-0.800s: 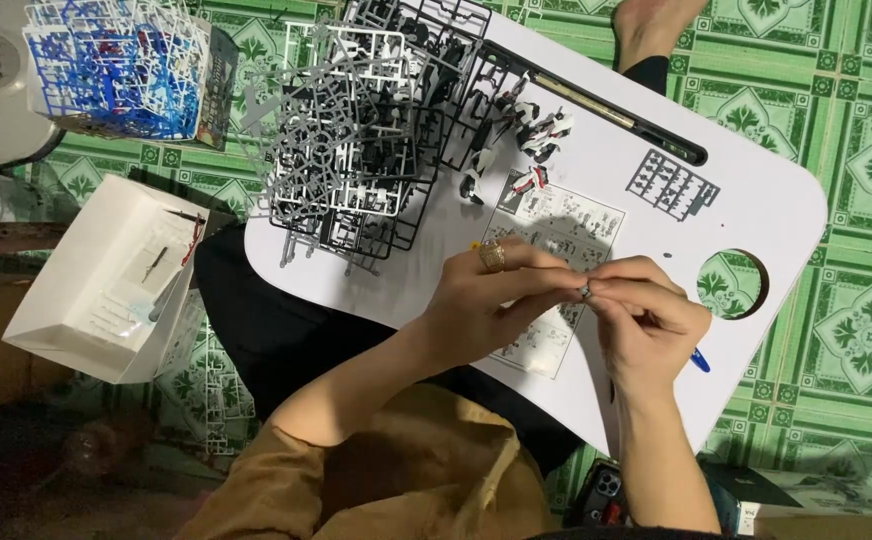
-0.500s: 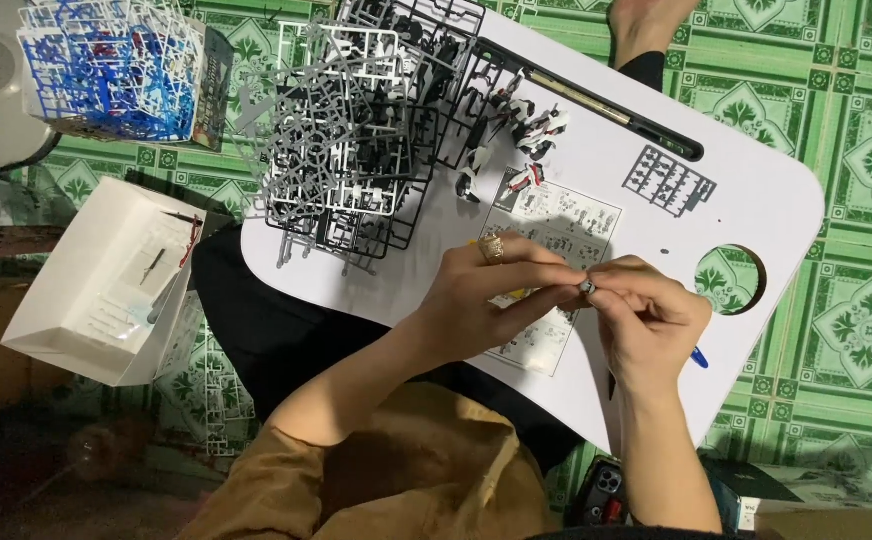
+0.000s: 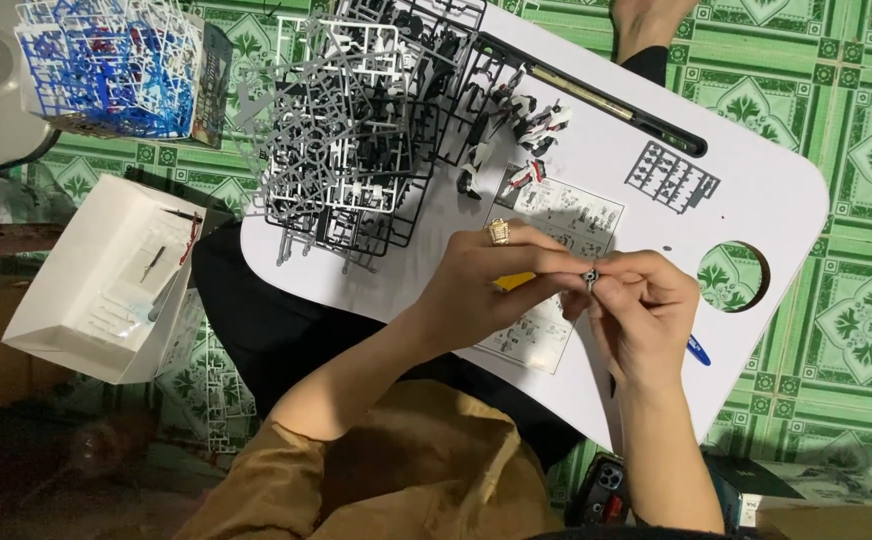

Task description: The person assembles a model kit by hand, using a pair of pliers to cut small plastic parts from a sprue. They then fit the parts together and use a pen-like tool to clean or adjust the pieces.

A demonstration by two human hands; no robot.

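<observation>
Far left of the grip, blue plastic parts frames (image 3: 106, 65) stand in a box, w/ an open white cardboard box (image 3: 106, 280) below. Nearer, up-left, a pile of grey and black plastic parts frames (image 3: 356, 150) looks mostly uncut, so much seems left. Left hand (image 3: 491, 290) and right hand (image 3: 641, 315) meet fingertip to fingertip, both pinched closed on one small round grey plastic part (image 3: 590, 276) above the printed instruction sheet (image 3: 556, 265). Above the grip, small white and red assembled pieces (image 3: 521, 135) look done. Right of it, a small grey frame (image 3: 671, 178).

Bare forearms; gold ring (image 3: 498, 231) on left hand (image 3: 486, 290); mustard-brown top, dark trousers.
</observation>
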